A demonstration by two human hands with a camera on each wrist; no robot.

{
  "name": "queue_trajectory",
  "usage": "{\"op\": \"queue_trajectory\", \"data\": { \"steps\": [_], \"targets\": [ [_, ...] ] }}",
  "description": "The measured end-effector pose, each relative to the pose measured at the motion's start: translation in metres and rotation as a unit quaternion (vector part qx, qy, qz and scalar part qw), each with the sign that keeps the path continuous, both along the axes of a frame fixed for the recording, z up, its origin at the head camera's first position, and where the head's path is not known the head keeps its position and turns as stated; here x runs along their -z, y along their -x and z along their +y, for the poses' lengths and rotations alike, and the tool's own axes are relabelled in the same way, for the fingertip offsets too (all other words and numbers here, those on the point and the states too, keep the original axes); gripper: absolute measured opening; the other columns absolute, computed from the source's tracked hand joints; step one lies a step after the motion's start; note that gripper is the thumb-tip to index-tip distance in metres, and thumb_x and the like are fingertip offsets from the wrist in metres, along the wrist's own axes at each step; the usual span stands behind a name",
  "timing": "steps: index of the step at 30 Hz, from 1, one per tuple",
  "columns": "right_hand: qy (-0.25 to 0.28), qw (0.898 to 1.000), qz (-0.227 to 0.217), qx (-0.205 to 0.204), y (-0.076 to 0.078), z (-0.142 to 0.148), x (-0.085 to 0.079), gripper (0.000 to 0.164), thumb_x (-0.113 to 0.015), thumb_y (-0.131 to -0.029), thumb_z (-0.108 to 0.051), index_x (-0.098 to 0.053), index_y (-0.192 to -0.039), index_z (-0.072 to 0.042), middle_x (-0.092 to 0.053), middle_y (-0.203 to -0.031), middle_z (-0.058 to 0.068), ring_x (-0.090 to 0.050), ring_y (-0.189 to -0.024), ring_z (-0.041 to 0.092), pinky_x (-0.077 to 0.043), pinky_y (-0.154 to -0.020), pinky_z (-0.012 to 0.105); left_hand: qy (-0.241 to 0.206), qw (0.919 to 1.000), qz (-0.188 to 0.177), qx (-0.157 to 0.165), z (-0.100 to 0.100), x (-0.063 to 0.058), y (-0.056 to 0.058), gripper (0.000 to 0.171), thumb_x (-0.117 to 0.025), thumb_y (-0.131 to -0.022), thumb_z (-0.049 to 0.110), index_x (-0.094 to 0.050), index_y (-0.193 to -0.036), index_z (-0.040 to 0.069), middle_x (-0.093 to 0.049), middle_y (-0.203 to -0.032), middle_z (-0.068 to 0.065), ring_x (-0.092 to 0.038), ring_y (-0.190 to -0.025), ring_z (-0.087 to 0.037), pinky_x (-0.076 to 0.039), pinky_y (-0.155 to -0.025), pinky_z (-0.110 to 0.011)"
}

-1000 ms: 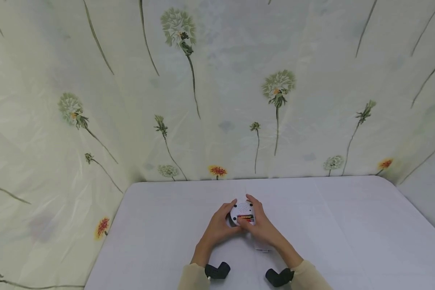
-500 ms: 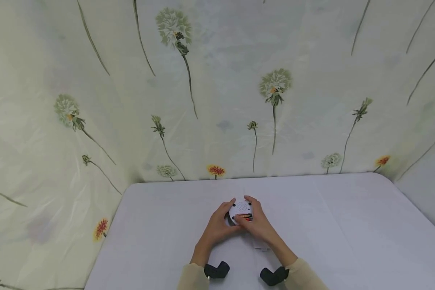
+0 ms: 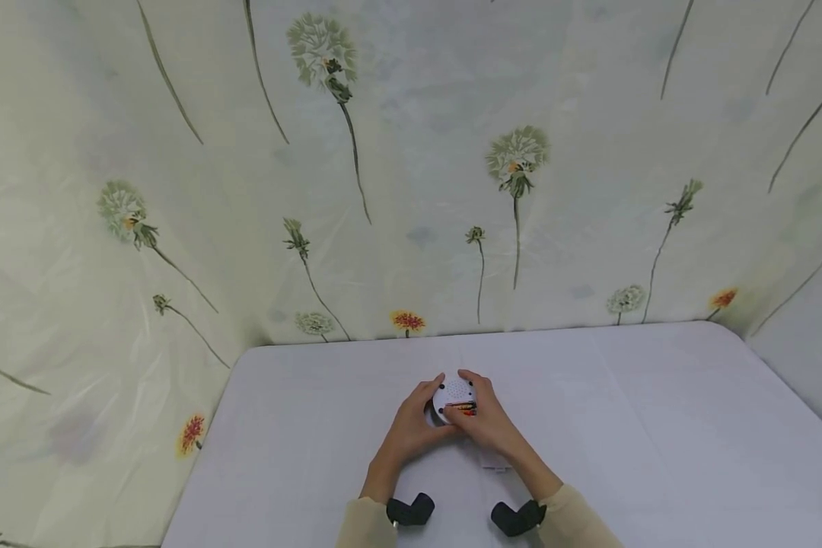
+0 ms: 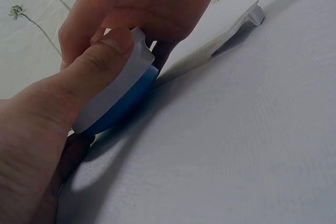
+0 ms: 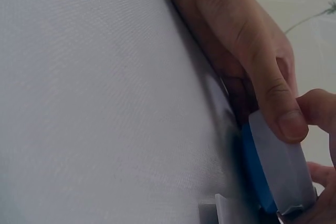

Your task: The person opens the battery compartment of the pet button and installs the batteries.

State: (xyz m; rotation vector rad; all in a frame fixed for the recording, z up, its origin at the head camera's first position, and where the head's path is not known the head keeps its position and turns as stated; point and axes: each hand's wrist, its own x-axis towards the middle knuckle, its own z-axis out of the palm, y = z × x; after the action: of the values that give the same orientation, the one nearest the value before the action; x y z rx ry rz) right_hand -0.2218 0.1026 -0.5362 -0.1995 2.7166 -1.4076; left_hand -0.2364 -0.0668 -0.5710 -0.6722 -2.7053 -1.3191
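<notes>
Both hands hold a round white-and-blue battery device (image 3: 454, 392) just above the white table. Its white underside faces up, with speaker holes, dark feet and an uncovered compartment holding red-and-yellow batteries (image 3: 467, 409). My left hand (image 3: 412, 428) grips the left and near rim. Around the right rim curls my right hand (image 3: 491, 424), its thumb laid across the underside by the batteries. The blue side (image 4: 128, 100) points down in the left wrist view. Beneath the right forearm lies a small white piece with a clip (image 3: 496, 461), possibly the battery cover; its raised edge (image 4: 257, 14) shows there too.
The white-clothed table (image 3: 657, 426) stretches to both sides, with rounded far corners. Behind it hangs a flower-printed curtain (image 3: 411, 152), which also runs along the left side. Black mounts (image 3: 411, 510) sit at the wrists, by cream sleeves (image 3: 575, 521).
The head view has shifted slightly. The hands keep the same hold on the device, and the right hand and forearm sit marginally further left.
</notes>
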Motion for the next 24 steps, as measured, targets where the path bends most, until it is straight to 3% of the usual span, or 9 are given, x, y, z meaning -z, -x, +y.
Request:
{"op": "queue_trajectory", "data": {
  "steps": [24],
  "targets": [
    [-0.003, 1.000, -0.004, -0.014, 0.0008, 0.0014, -0.0013, 0.073, -0.067, -0.086, -0.030, -0.028, -0.146, -0.016, -0.037, -0.136, 0.014, -0.047, -0.110, 0.025, -0.041, -0.087, 0.036, 0.005, 0.9999, 0.013, -0.001, -0.0007, -0.0014, -0.0014, 0.089, -0.078, -0.074, 0.043, -0.034, -0.147, 0.018, -0.051, -0.137, 0.000, -0.049, -0.126, -0.014, -0.042, -0.104, -0.037]
  ]
}}
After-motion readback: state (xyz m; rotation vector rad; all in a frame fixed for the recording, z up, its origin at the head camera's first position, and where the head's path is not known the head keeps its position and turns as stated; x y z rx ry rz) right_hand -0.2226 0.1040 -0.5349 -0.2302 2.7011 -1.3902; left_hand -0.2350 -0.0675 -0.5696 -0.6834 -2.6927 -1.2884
